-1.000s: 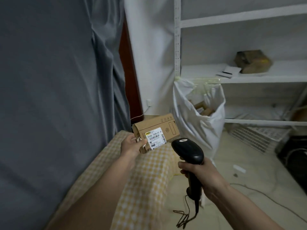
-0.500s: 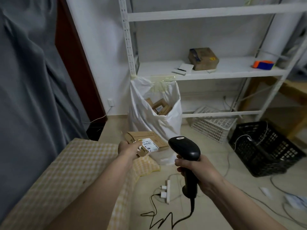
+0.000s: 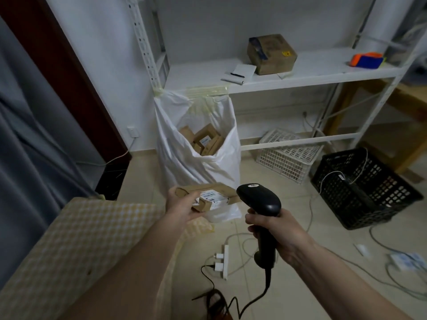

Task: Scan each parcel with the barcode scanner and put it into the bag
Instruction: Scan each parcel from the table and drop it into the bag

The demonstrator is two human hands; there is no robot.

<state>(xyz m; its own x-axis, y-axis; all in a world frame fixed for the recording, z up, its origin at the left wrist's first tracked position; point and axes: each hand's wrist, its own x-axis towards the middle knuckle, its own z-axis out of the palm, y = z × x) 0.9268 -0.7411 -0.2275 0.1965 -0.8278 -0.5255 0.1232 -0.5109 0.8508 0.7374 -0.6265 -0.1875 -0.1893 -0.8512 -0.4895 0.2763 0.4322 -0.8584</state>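
Right now the left hand (image 3: 182, 205) is holding a flat cardboard parcel (image 3: 208, 196) near the middle of the frame. Its fingers are curling under the box and the thumb is lying on top, so the hand is gripping it. The parcel is lying almost flat, with a white barcode label (image 3: 211, 197) facing up. It is hanging in the air just in front of the lower part of the white plastic bag (image 3: 184, 158).

Just to the right, the right hand (image 3: 275, 229) is wrapping all its fingers round the handle of a black barcode scanner (image 3: 260, 199). The scanner's head is sitting right beside the parcel's right end. Its black cord is dangling down to the floor at the bottom of the frame.

The bag is standing open in the upper middle, taped to a white metal shelf (image 3: 312, 75). More small brown boxes (image 3: 204, 140) are lying inside it.

A yellow checked cloth (image 3: 76, 239) is covering something at the lower left. A white power strip (image 3: 225, 262) is lying on the floor at the lower middle. A black crate (image 3: 367, 188) is sitting on the floor at the right, and a white basket (image 3: 288, 153) is resting under the shelf.
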